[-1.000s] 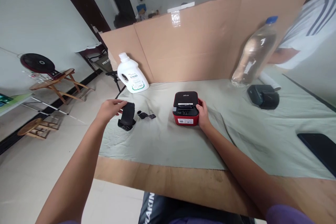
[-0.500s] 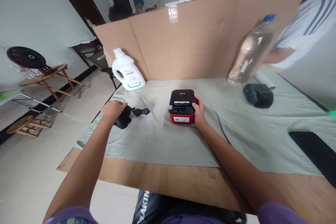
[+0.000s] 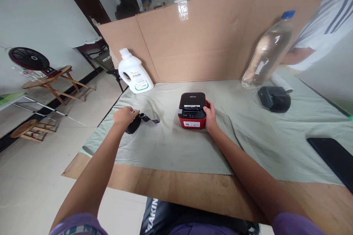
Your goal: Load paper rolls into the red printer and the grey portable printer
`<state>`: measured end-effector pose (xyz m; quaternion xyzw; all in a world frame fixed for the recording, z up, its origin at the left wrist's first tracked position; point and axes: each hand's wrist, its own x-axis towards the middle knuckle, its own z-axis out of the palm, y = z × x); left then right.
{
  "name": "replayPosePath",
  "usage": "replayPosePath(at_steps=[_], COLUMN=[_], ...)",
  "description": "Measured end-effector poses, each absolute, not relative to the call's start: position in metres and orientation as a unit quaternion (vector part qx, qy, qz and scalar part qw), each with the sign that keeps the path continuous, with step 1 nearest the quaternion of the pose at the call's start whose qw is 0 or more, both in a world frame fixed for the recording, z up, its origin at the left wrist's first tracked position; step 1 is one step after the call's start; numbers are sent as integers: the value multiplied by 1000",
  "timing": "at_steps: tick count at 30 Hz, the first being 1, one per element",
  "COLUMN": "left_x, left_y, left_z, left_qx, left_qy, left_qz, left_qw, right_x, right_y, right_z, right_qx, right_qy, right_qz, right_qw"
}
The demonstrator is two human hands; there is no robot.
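Note:
My left hand [image 3: 124,117] is closed over a black rounded object [image 3: 133,125] on the cloth; my fingers and palm cover much of it, so its kind is unclear. Just right of those fingertips lies a dark, curled strip [image 3: 149,118] with pale marks. In the middle of the table sits a red and black label printer [image 3: 192,112], upright, with a white sticker on its front. Curled around the printer's right side, my right hand [image 3: 210,116] has its thumb on the top edge and its fingers behind.
A white detergent bottle [image 3: 135,73] and a clear blue-capped bottle [image 3: 266,53] stand against the cardboard screen [image 3: 198,44]. At right lie a dark device [image 3: 274,99] and a black phone [image 3: 332,159]. A person in a white sleeve [image 3: 328,25] is beyond.
My left hand has moved slightly right and up, with the black object shifting under it. My right hand stays on the label printer. The whole view has shifted a little.

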<state>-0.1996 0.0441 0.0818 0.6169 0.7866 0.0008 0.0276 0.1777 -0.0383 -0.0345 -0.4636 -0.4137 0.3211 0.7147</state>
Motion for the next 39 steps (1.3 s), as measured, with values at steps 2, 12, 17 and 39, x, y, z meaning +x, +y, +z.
replayPosePath(at_steps=[2,12,17,39], left_x=[-197,-181,-88,16], left_y=[46,29,18,16], left_z=[76,88,78,0], left_qx=[625,661,729,508], left_qy=[780,735,608,236], left_qz=[-9,149,258,518], left_qw=[45,13,177,647], right_x=[178,176,176,173], right_y=[-38,-41,-40,-48], right_z=[-34,-30,-30,-18], right_qx=[-462,-470,-461,-479], right_qy=[-414,-410,-398,-382], right_qz=[323,325,334,344], right_qw=[715,711,719,711])
